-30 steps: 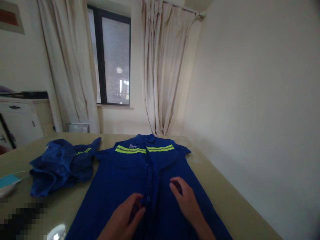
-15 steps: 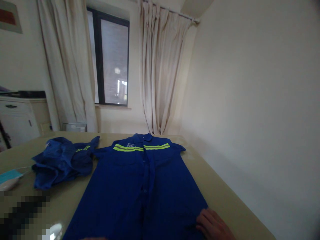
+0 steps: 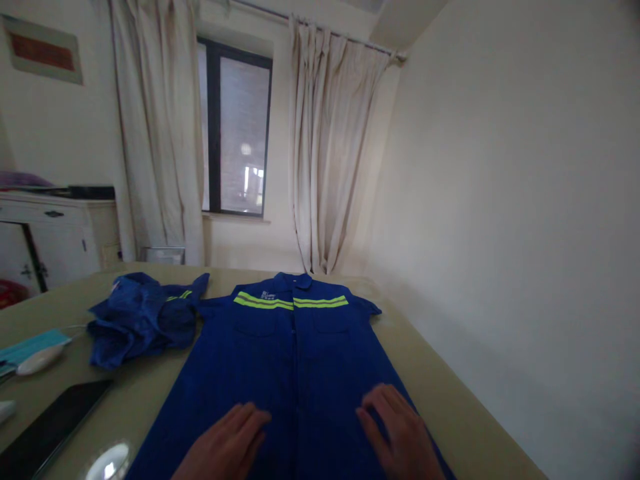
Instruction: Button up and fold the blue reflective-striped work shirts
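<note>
A blue work shirt with yellow-green reflective stripes (image 3: 295,353) lies flat, face up, front closed, unfolded, on the beige worktop (image 3: 450,413); the left hand (image 3: 227,447) and right hand (image 3: 400,433) press on it with open palms, grasping nothing; a second, crumpled blue work shirt (image 3: 143,320) lies beside it.

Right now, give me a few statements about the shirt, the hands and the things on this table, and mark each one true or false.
1. Both hands rest palm down on the spread blue shirt. True: the left hand and the right hand lie flat on its lower part.
2. The shirt's reflective stripes are orange. False: they are yellow-green.
3. A second blue garment lies crumpled to the left of the shirt. True.
4. The right hand holds a phone. False: it holds nothing; a dark flat device lies on the table far left.
5. The curtains cover the window. False: they hang at its sides.
</note>
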Tool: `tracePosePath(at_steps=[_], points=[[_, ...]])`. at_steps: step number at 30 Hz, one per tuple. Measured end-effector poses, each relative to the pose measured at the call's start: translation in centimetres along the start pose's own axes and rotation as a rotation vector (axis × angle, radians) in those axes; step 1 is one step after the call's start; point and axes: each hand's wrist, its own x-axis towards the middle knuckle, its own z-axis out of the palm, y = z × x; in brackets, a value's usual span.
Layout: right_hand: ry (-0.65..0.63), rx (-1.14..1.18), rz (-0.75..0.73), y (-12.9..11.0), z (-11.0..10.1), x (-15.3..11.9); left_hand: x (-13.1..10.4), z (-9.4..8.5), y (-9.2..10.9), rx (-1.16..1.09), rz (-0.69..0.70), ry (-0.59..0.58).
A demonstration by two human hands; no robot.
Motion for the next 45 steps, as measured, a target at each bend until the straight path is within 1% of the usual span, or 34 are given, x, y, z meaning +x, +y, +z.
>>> tracePosePath(at_steps=[2, 3, 4, 6, 8, 10, 12, 14, 16, 19, 21, 22, 24, 27, 30, 33, 35, 38, 41, 45], points=[[-0.016, 0.037, 0.025, -3.9, 2.7, 4.8, 5.5, 0.3, 1.2, -0.031, -0.135, -0.084], [-0.022, 0.038, 0.042, -5.3, 4.3, 7.1, 8.0, 0.7, 1.6, -0.063, -0.214, -0.104], [-0.027, 0.032, 0.081, -6.3, 5.9, 9.2, 10.2, 1.1, 1.7, -0.106, -0.314, -0.096], [-0.081, 0.012, 0.212, -6.9, 9.2, 12.4, 13.4, 2.3, 1.3, -0.131, -0.416, -0.087], [-0.142, 0.039, 0.328, -5.8, 11.9, 13.7, 14.8, 3.6, 0.3, -0.149, -0.493, -0.062], [-0.119, 0.112, 0.376, -4.0, 13.9, 13.6, 14.8, 4.7, -0.7, -0.165, -0.545, -0.027], [-0.073, 0.230, 0.375, -2.5, 14.8, 12.8, 14.3, 5.6, -1.3, -0.182, -0.561, -0.002], [-0.064, 0.346, 0.362, -1.7, 15.1, 12.1, 13.8, 6.2, -1.5, -0.221, -0.532, 0.000], [-0.081, 0.398, 0.341, -1.7, 14.9, 11.9, 13.6, 6.5, -1.7, -0.296, -0.487, -0.005], [-0.087, 0.348, 0.312, -2.2, 14.6, 12.1, 13.8, 7.0, -2.4, -0.444, -0.451, 0.019], [-0.087, 0.314, 0.303, -2.4, 14.4, 12.3, 14.0, 7.3, -2.8, -0.502, -0.447, 0.044], [-0.095, 0.332, 0.305, -2.3, 14.2, 12.3, 14.0, 7.4, -3.0, -0.508, -0.444, 0.050], [-0.130, 0.441, 0.320, -1.9, 13.9, 12.4, 14.1, 7.5, -3.0, -0.496, -0.432, 0.045], [-0.179, 0.618, 0.391, -0.7, 13.6, 12.6, 13.9, 7.2, -2.4, -0.471, -0.407, 0.024], [-0.161, 0.690, 0.449, 0.5, 13.6, 12.7, 13.8, 6.7, -1.8, -0.439, -0.385, 0.003], [-0.113, 0.710, 0.458, 1.0, 13.7, 12.7, 13.5, 6.3, -1.4, -0.385, -0.377, -0.009], [-0.103, 0.662, 0.456, 1.0, 13.6, 12.7, 13.4, 6.1, -1.1, -0.346, -0.321, -0.033], [-0.136, 0.454, 0.426, 0.6, 13.1, 12.7, 13.1, 6.0, -0.9, -0.275, -0.224, -0.049], [-0.171, 0.250, 0.439, -0.2, 12.6, 12.4, 13.0, 6.1, -0.9, -0.240, -0.208, -0.050], [-0.202, 0.185, 0.473, -1.3, 12.6, 12.1, 13.1, 6.0, -1.3, -0.295, -0.223, -0.081]])
